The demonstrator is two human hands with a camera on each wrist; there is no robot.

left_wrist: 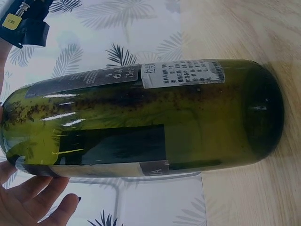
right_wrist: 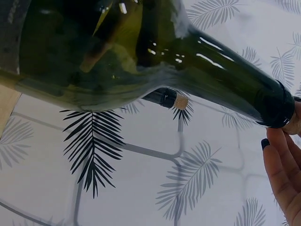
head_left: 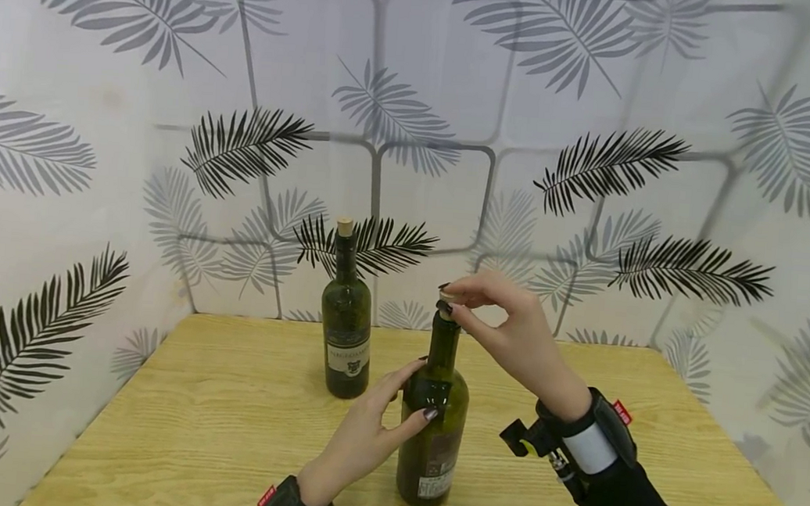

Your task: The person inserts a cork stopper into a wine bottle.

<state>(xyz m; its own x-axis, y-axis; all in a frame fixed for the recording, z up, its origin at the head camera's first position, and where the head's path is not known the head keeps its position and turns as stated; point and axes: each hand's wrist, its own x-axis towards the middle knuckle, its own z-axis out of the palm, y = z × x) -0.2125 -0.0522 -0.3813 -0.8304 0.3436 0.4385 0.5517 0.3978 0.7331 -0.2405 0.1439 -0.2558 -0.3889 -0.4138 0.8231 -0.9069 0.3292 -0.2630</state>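
A dark green glass wine bottle stands upright on the table in the head view. My left hand holds it at the shoulder, thumb on the near side and fingers on the far side. At the mouth, my right hand pinches a cork between thumb and fingers. How deep the cork sits is hard to tell, since the fingers cover much of it. The left wrist view shows the bottle's body with its back labels; in the right wrist view its neck leads to my fingertips.
Behind and to the left stands a second green wine bottle, with a cork protruding from its mouth. Both bottles are on a light wooden table. A leaf-patterned covering rises behind the table and along its sides.
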